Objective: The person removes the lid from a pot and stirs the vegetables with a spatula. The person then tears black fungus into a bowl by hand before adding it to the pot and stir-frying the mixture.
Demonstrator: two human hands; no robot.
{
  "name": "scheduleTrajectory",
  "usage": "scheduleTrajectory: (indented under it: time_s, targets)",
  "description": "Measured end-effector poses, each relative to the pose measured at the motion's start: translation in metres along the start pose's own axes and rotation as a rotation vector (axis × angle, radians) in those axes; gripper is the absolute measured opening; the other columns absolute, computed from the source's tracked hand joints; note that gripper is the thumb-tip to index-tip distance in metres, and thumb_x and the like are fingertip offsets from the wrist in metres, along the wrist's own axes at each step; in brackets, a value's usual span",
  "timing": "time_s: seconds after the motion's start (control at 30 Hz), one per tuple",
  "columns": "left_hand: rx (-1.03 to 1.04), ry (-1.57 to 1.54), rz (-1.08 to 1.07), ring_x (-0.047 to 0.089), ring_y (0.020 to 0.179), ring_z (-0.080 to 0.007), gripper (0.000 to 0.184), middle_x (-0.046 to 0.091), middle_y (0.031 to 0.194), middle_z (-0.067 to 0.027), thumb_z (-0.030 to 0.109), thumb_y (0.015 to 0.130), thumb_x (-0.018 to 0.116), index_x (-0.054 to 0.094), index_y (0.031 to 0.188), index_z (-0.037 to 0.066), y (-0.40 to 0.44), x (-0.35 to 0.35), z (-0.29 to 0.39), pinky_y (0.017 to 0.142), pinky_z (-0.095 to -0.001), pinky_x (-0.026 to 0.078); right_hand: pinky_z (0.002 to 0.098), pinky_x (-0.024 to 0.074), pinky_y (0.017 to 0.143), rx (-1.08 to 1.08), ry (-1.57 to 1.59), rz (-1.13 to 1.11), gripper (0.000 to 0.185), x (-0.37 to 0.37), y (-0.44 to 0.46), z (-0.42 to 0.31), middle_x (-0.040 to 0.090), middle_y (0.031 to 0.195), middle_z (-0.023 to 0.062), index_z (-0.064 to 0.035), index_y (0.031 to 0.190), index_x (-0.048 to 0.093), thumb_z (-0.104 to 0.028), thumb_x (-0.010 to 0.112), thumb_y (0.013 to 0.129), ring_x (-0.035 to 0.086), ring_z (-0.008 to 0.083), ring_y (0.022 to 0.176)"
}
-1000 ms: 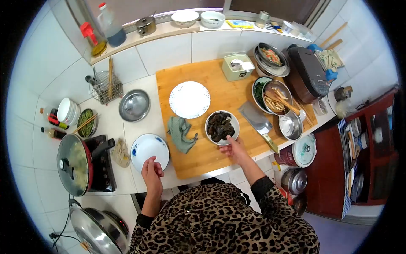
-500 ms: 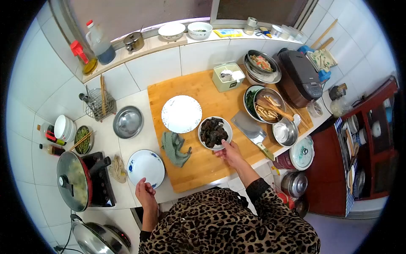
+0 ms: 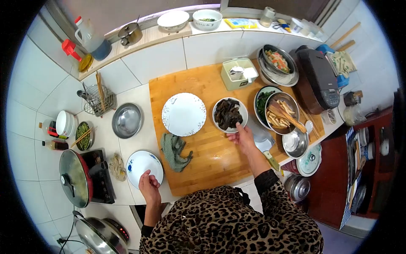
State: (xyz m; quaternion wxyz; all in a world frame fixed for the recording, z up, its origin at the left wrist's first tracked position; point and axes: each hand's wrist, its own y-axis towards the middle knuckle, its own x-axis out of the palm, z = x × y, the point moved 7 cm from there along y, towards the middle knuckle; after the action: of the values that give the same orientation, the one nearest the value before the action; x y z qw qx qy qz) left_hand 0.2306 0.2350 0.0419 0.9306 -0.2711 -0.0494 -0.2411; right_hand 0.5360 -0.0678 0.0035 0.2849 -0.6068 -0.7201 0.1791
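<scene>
My right hand (image 3: 241,139) grips the near rim of a white bowl (image 3: 244,109), thumb on the edge and fingers beneath. Dark wood ear fungus (image 3: 228,113) fills the bowl, above the wooden board. A cleaver (image 3: 264,140) lies just right of my hand, its blade partly hidden by the hand. My left hand (image 3: 149,188) hovers at the near edge of a white dish with blue flowers (image 3: 141,165), fingers loosely curled and holding nothing. On the board, a white patterned plate (image 3: 184,114) and a crumpled green cloth (image 3: 173,153) sit left of the bowl.
Bowls of greens (image 3: 263,100) and sliced food with a wooden spatula (image 3: 281,111) crowd the board's right side. A pale green box (image 3: 237,78) stands behind, near a rice cooker (image 3: 317,78). At left are a lidded pan (image 3: 75,180) and a steel bowl (image 3: 127,120).
My right hand has shifted the bowl of wood ear fungus toward the back right of the board, nearer the bowls there. My left hand has stayed by the blue-flowered dish. The view has shifted slightly.
</scene>
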Motion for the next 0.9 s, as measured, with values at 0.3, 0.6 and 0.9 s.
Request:
scheduleTrajectory:
  time_s: [0.3,0.6,0.9]
  targets:
    - [0.015,0.063,0.124,0.041,0.052,-0.0084,0.019,0.048,0.065,-0.0007,0.018,0.094,0.047,0.052,0.104,0.003,0.001,-0.02,0.003,0.046,-0.0228,0.033,0.0234,0.0396,0.042,0.022,-0.034,-0.06,0.029,0.002,0.002,-0.001,0.065,0.074,0.0148,-0.0031,0.102,0.048,-0.031,0.05,0.093,0.059,0.0153,0.052]
    - [0.06,0.239,0.384,0.052,0.065,-0.0121,0.015,0.056,0.078,-0.0035,0.018,0.092,0.05,0.054,0.098,0.006,-0.02,-0.098,-0.005,0.055,-0.0267,0.045,0.0248,0.0449,0.041,-0.033,0.126,-0.059,0.03,0.001,-0.025,0.037,0.065,0.088,0.0157,0.0023,0.109,0.054,-0.016,0.053,0.084,0.063,0.0198,0.059]
    - [0.059,-0.082,0.386,0.045,0.053,-0.0079,0.019,0.054,0.069,-0.0015,0.017,0.094,0.044,0.054,0.104,0.004,-0.059,-0.12,0.001,0.047,-0.0224,0.039,0.0227,0.0406,0.034,0.011,-0.419,-0.466,0.031,0.069,-0.092,0.022,0.06,0.07,0.0102,-0.0009,0.109,0.046,-0.015,0.05,0.082,0.056,0.015,0.046]
